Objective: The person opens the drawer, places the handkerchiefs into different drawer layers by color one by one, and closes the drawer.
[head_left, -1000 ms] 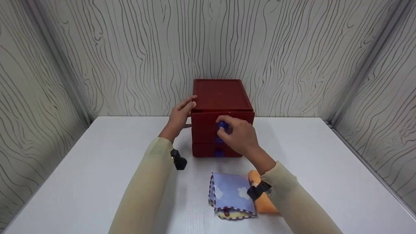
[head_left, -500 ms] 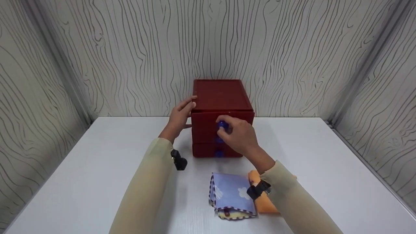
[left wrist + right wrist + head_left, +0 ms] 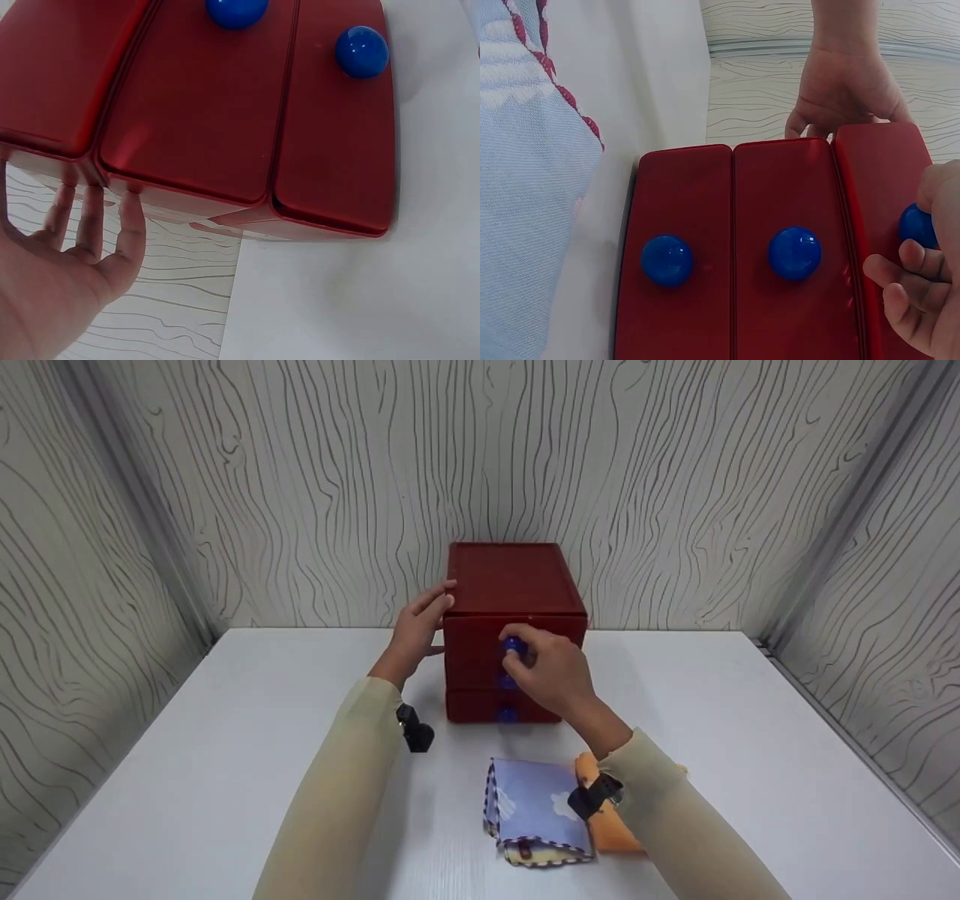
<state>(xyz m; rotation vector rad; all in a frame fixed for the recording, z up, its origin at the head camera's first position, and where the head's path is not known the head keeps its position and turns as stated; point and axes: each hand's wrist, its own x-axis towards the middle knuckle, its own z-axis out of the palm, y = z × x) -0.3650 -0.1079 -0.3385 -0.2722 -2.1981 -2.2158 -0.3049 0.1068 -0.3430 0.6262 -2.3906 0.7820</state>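
A red box with three stacked drawers [image 3: 517, 577] stands at the back of the white table. My right hand [image 3: 555, 667] pinches the blue round knob [image 3: 514, 645] of the top drawer between thumb and fingers. In the right wrist view this drawer front [image 3: 881, 161] stands slightly proud of the two below. Their blue knobs [image 3: 795, 253] are untouched. My left hand [image 3: 415, 634] rests against the box's left side, thumb and a finger at the top edge. The left wrist view shows its fingers [image 3: 91, 217] extended, tips touching the side wall. The drawers' insides are hidden.
A folded light-blue cloth [image 3: 536, 802] with cloud patterns and a checked edge lies in front of the box. Beside it is an orange cloth [image 3: 611, 832], partly under my right forearm. Wood-grain patterned walls [image 3: 337, 495] enclose the table [image 3: 225, 750] at the back and sides.
The gap between the box's top and the top drawer's front looks slightly narrower. Both hands keep their hold and have hardly moved. The cloths lie as before.
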